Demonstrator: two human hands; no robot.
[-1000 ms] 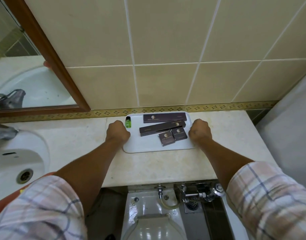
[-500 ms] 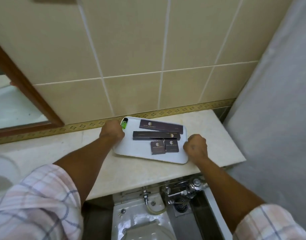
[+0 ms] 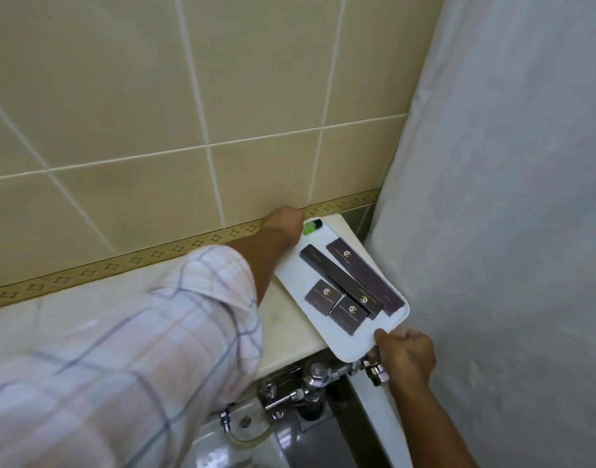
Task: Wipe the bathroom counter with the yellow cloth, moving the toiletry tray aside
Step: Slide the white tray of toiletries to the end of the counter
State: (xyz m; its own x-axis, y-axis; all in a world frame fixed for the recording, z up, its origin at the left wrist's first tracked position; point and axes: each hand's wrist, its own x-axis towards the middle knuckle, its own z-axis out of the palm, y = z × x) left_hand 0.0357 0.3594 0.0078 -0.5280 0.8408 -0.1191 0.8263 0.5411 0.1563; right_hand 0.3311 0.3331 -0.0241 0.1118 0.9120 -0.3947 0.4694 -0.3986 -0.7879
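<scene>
A white toiletry tray (image 3: pixel 291 278) lies at the right end of the beige bathroom counter (image 3: pixel 283 325), turned at an angle with its near corner over the counter's front edge. It carries several dark brown boxes (image 3: pixel 343 282) and a small green bottle (image 3: pixel 310 227). My left hand (image 3: pixel 283 219) grips the tray's far corner by the wall. My right hand (image 3: pixel 404 352) grips the near corner. The yellow cloth is not in view.
A white shower curtain (image 3: pixel 509 197) hangs right beside the counter's end. The beige tiled wall (image 3: pixel 154 96) backs the counter. Below the front edge sit chrome pipe fittings (image 3: pixel 310 376) and a toilet tank (image 3: pixel 242 434).
Both hands have carried the tray rightward to the counter's end and rotated it, so one corner now overhangs the front edge. My view has swung right; the sink and mirror have left the frame.
</scene>
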